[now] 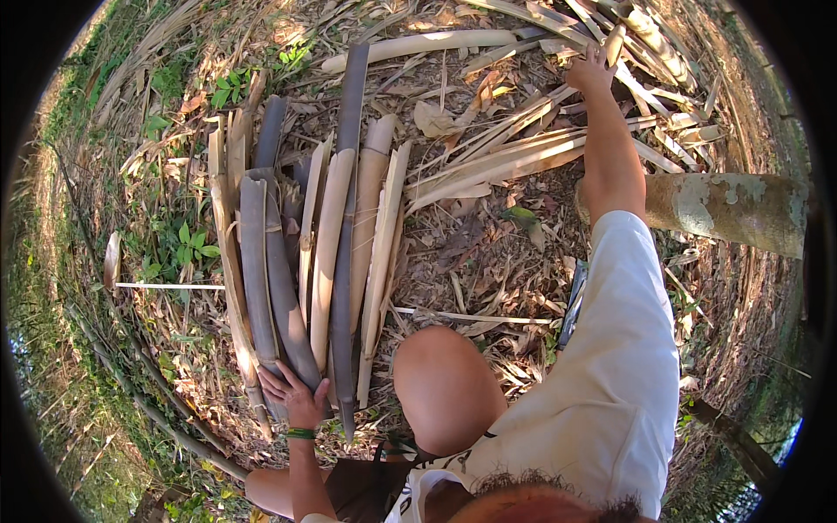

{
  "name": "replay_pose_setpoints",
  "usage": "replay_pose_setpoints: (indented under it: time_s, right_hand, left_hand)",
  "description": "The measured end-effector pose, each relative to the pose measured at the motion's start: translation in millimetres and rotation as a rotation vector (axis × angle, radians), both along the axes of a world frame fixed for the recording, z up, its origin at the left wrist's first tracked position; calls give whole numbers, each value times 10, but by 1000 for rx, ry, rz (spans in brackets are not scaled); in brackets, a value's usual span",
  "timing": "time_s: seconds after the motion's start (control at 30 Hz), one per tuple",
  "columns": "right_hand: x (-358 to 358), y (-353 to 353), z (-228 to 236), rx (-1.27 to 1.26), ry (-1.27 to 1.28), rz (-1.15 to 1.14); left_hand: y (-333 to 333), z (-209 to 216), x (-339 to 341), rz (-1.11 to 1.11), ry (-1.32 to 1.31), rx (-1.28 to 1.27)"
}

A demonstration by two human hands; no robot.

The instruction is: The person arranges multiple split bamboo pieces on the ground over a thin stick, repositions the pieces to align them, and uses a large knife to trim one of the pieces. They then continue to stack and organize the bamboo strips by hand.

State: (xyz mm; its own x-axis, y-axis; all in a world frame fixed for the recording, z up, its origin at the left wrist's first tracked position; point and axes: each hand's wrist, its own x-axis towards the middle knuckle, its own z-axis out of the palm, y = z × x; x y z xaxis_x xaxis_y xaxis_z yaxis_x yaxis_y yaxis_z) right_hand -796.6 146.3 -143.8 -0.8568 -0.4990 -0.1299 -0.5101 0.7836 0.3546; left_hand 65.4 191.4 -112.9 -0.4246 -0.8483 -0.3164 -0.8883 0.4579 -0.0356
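My left hand (295, 397) lies with fingers apart on the near ends of dark split bamboo pieces (283, 296). These belong to a bundle of grey and tan lengths lying side by side on the ground, pointing away from me. A tan bamboo strip (331, 253) is within the bundle, and a long dark strip (352, 113) reaches past the others. My right arm stretches far to the right, where my right hand (595, 73) is at a heap of split bamboo (645, 96). Its fingers look stretched out beside a short tan piece (615, 44); the contact is too small to make out.
A pale-patched trunk (732, 209) lies or leans in from the right. Beyond the bundle, a long bamboo length (427, 42) rests on leaf litter. A thin white stick (475, 316) crosses near my bent knee (446, 383). Branches (166, 410) curve along the left.
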Motion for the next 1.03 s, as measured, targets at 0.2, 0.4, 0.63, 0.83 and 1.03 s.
replay_pose_setpoints:
  time_s: [0.2,0.4,0.63,0.83,1.03]
  right_hand:
    - [-231,340,-266,-109,274,261]
    - [473,542,4,-451,310,788]
    - [1788,399,1060,-359,135,1183]
    - [3045,140,2649,-822,213,1262]
    - [3691,110,4756,-1186,141,1112]
  left_hand:
    - [-20,-30,1,2,-1,26]
    - [8,-75,50,18,-24,-9]
    - [31,-18,5,58,22,43]
    - [38,-145,91,62,96,-3]
    - [50,-240,59,44,220,-80]
